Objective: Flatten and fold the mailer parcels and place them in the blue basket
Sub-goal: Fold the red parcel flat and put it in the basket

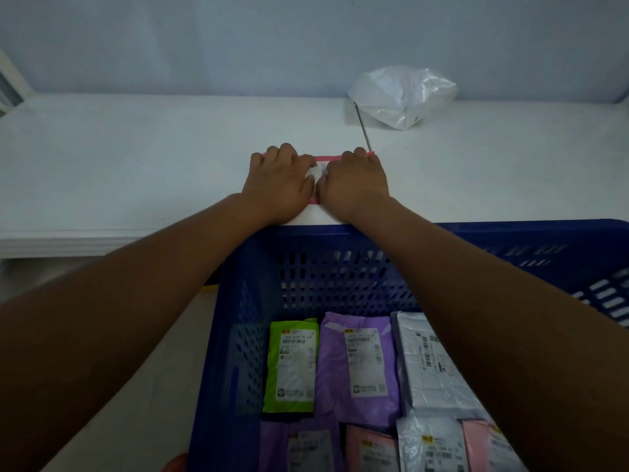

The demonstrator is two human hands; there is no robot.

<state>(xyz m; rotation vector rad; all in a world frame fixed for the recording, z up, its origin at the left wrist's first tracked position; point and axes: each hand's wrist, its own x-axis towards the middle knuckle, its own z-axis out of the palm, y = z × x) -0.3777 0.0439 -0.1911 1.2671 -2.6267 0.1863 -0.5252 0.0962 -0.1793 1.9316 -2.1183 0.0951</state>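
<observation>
Here, the left hand (277,183) and right hand (354,182) are pressing side by side on the pink mailer (328,157) at mid-frame on the table (136,158), fingers laid down, gripping nothing. Below, the basket (235,301) is holding folded mailers (357,366); a bag (401,93) is lying upper right.

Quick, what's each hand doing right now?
Left hand: open, palm down, pressing on the pink mailer.
Right hand: open, palm down, pressing on the same mailer.
</observation>
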